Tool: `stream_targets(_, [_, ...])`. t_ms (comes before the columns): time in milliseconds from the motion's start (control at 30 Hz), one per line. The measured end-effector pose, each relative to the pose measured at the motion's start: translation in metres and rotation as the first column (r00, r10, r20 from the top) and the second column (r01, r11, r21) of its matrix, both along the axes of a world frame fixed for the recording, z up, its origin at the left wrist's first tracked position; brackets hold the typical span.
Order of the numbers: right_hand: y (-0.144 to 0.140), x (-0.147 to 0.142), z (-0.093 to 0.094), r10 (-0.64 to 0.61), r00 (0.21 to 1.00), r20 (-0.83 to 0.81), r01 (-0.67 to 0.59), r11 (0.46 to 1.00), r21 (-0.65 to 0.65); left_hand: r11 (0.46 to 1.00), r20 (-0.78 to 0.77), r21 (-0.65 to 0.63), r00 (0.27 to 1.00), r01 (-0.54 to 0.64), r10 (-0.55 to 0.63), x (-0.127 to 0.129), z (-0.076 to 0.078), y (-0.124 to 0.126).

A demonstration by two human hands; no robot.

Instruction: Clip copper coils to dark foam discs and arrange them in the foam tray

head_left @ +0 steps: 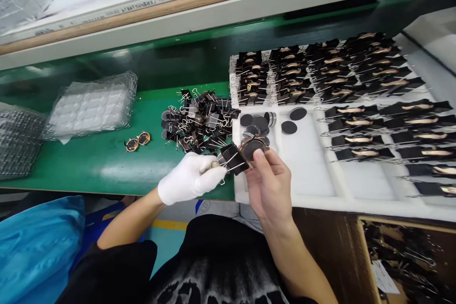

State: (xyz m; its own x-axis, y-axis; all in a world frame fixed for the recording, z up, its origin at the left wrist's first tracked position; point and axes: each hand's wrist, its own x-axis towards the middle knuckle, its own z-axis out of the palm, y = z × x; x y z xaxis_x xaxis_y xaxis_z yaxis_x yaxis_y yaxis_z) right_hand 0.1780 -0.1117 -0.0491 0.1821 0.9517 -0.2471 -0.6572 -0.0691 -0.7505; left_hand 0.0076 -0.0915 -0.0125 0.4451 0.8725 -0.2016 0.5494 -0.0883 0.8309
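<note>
My left hand [190, 180], in a white glove, pinches the wire handles of a black binder clip [233, 158] just above the green bench edge. My bare right hand [269, 183] holds a dark round disc with a copper ring [252, 146] right against the clip's jaw. Behind them lies a heap of loose black binder clips [199, 121]. Several loose dark discs [258, 123] lie in the white tray [306, 152] just beyond my right hand.
Rows of clipped copper parts [335, 73] fill the white tray's far and right sections. A stack of clear blister trays [90, 104] and a pair of copper rings [137, 141] lie on the green bench [107, 161]. A cardboard box of clips [406, 256] sits lower right.
</note>
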Motion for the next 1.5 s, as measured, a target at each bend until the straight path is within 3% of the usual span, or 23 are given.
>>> stream_targets(133, [-0.001,0.002,-0.006,-0.034,0.989,0.141,0.029,0.999,0.039,1.0,-0.031,-0.027,1.0,-0.005,0.004,-0.003,-0.002,-0.001])
stream_targets(300, [-0.002,0.0,-0.007,0.041,0.993,0.113,-0.042,0.999,0.006,0.999,-0.065,-0.033,0.998,-0.025,0.023,-0.004,-0.002,-0.002])
stream_targets(533, [-0.003,-0.008,-0.011,0.048,0.986,0.158,-0.043,0.998,-0.034,0.996,-0.075,-0.055,0.994,-0.077,0.073,0.002,-0.006,-0.006])
stream_targets(633, [-0.004,-0.008,-0.01,0.049,0.99,0.135,-0.044,0.998,-0.043,0.999,-0.106,-0.049,0.994,-0.014,0.009,-0.005,-0.003,-0.007])
stream_targets(733, [-0.003,0.001,-0.006,0.025,0.997,0.079,-0.023,0.999,-0.025,0.994,-0.133,0.08,0.989,0.07,-0.059,-0.025,0.003,-0.002])
stream_targets(767, [-0.003,0.005,-0.004,0.002,0.999,0.047,-0.001,1.0,-0.018,0.984,-0.167,0.174,0.986,0.037,-0.007,-0.032,0.004,0.002])
stream_targets(833, [-0.002,0.014,-0.001,-0.029,0.999,-0.015,0.029,0.999,-0.019,0.915,-0.285,0.403,0.944,-0.039,0.166,-0.044,0.003,0.01])
stream_targets(867, [-0.002,0.018,0.0,-0.032,0.999,-0.04,0.031,0.999,-0.023,0.865,-0.364,0.502,0.902,-0.019,0.231,-0.048,0.001,0.014])
stream_targets(933, [-0.002,0.022,0.002,-0.02,0.997,-0.081,0.018,0.999,-0.028,0.779,-0.527,0.61,0.809,0.147,0.26,-0.05,-0.006,0.019])
stream_targets(1000, [-0.003,0.023,0.003,0.005,0.994,-0.112,-0.008,0.999,-0.031,0.717,-0.651,0.619,0.721,0.321,0.239,-0.046,-0.014,0.019])
stream_targets(1067, [-0.006,0.021,0.002,0.025,0.991,-0.135,-0.029,0.999,-0.031,0.682,-0.701,0.618,0.667,0.392,0.252,-0.039,-0.022,0.014])
stream_targets(1300, [-0.014,0.019,-0.006,0.111,0.993,-0.042,-0.111,0.994,0.0,0.718,-0.755,0.558,0.614,0.417,0.23,-0.038,-0.033,0.005])
stream_targets(1500, [-0.018,0.021,-0.008,0.186,0.982,0.031,-0.186,0.982,-0.019,0.666,-0.803,0.502,0.583,0.552,0.122,-0.044,-0.028,0.012])
